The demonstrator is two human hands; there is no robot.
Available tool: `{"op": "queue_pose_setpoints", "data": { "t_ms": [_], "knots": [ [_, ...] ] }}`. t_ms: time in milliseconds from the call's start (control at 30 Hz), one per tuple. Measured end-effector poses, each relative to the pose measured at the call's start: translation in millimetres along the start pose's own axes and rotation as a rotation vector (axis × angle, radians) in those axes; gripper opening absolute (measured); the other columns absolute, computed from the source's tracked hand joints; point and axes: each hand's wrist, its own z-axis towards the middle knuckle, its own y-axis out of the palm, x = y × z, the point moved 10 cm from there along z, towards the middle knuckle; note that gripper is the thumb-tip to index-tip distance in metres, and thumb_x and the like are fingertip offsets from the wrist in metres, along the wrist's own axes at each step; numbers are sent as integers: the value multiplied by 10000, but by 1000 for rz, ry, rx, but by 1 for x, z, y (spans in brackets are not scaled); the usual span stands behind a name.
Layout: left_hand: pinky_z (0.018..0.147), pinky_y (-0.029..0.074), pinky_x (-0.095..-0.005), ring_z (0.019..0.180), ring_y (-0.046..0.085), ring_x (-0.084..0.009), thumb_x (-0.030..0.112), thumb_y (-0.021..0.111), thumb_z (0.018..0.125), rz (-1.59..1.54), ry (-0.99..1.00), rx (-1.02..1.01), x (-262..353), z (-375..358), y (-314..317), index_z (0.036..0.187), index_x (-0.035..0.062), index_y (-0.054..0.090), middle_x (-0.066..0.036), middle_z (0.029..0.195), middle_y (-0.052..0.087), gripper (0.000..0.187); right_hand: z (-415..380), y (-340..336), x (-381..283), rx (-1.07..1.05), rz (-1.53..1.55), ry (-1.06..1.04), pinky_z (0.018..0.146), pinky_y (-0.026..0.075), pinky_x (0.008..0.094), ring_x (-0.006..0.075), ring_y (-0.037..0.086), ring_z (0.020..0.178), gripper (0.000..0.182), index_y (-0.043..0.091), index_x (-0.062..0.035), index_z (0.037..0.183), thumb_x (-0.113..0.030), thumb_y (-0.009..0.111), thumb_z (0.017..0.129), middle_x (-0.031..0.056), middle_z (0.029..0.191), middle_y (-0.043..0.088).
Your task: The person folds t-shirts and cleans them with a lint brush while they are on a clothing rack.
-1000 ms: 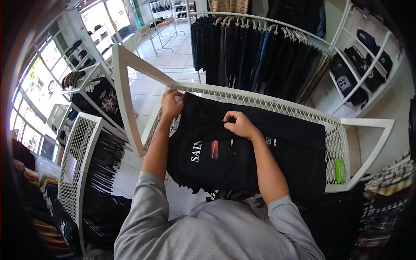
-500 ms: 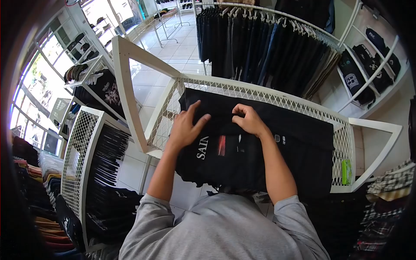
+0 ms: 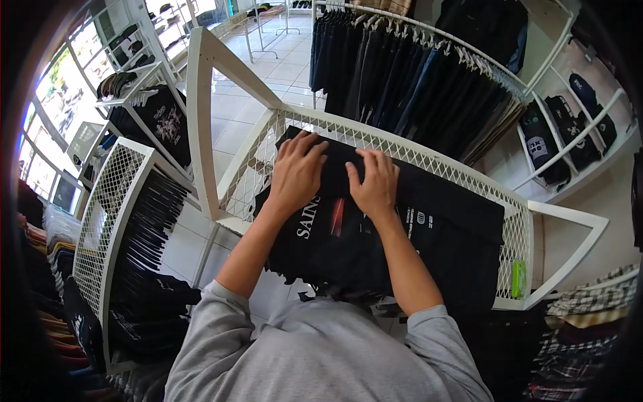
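Note:
Black printed shirts [image 3: 442, 258] lie spread over a white mesh rack top. My left hand [image 3: 297, 171] rests on the black cloth near its far left part, fingers apart and curved, above the large white lettering. To its right, my right hand [image 3: 375, 182] is over the same cloth with thumb and fingers apart. Neither hand visibly holds anything. A reddish print [image 3: 337, 218] shows between the forearms, and smaller white prints lie right of my right forearm.
The white rack frame [image 3: 201, 127] rises at the left. A green packet [image 3: 518, 279] lies on the mesh at the right. Dark trousers [image 3: 382, 80] hang beyond the rack. Another mesh-topped rack [image 3: 100, 234] holds black garments at the left; checked clothes [image 3: 589, 308] are at the lower right.
The view has shifted slightly. My left hand has come down flatter on the cloth near its far edge. My right hand's fingers have opened from a pinch-like curl.

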Motion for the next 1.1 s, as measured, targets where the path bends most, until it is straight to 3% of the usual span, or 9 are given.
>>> {"op": "queue_pose_setpoints", "data": {
  "t_ms": [67, 167, 233, 533, 700, 800, 867, 1000, 1100],
  "knots": [
    [1156, 335, -546, 1391, 464, -385, 235, 615, 974, 104, 118, -110, 0, -2, 32, 1315, 63, 637, -191, 1410, 574, 382, -15, 28, 8, -183, -2, 48, 1073, 362, 510, 335, 532, 1269, 605, 524, -78, 1428, -456, 620, 966, 153, 1331, 585],
    [1213, 212, -594, 1491, 336, -382, 478, 520, 1010, 153, -5, -285, -46, -18, 68, 1472, 95, 523, -210, 1562, 433, 601, -35, 59, 33, -544, -199, 289, 1228, 72, 643, 397, 171, 1553, 827, 295, -79, 1604, -646, 394, 1010, 208, 1672, 226],
    [1232, 106, -618, 1551, 226, -349, 654, 436, 998, 256, -165, -446, -66, -25, 78, 1601, 140, 342, -193, 1649, 302, 798, -36, 60, 33, -552, -210, 293, 1229, 74, 640, 395, 166, 1555, 834, 276, -79, 1610, -653, 375, 1012, 209, 1673, 218],
    [1230, 99, -624, 1542, 242, -372, 606, 511, 985, 61, -225, -390, -70, -21, 60, 1583, 75, 352, -216, 1627, 334, 815, -36, 64, 37, -545, -221, 276, 1225, 84, 645, 402, 166, 1555, 869, 264, -73, 1612, -678, 376, 998, 229, 1669, 216],
    [1161, 315, -499, 1368, 461, -395, 321, 657, 979, -100, -345, 54, -36, -77, -62, 1475, 26, 482, -227, 1414, 543, 603, -46, -4, 24, -351, 107, 288, 1185, 202, 636, 440, 385, 1447, 747, 403, -81, 1545, -533, 590, 979, 263, 1534, 449],
    [1059, 423, -431, 1274, 541, -362, 222, 698, 965, -40, -504, 309, -30, -165, -101, 1446, 11, 500, -212, 1310, 586, 561, -79, -96, -4, -148, 107, 179, 1098, 361, 552, 324, 609, 1231, 464, 633, -70, 1329, -270, 724, 920, 144, 1296, 666],
    [1055, 423, -419, 1272, 543, -338, 233, 703, 967, -190, -653, 324, -31, -217, -90, 1444, 15, 499, -205, 1332, 577, 563, -115, -142, -4, -25, 54, 181, 975, 435, 422, 301, 654, 1077, 310, 702, -63, 1175, -167, 742, 886, 107, 1135, 712],
    [1048, 419, -382, 1279, 528, -272, 246, 731, 960, -767, -913, 228, -44, -281, -25, 1438, 13, 489, -197, 1432, 520, 583, -204, -199, 25, 97, -146, 382, 836, 455, 401, 249, 637, 897, 216, 732, -86, 1090, -116, 733, 876, 54, 964, 660],
    [956, 475, -319, 1109, 616, -188, 221, 764, 941, -909, -969, 74, -50, -309, 18, 1289, -6, 601, -137, 1264, 646, 446, -255, -243, 49, 265, -245, 478, 764, 475, 357, 225, 575, 791, 179, 707, -46, 1069, -93, 720, 896, 86, 936, 611]
  ]
}}
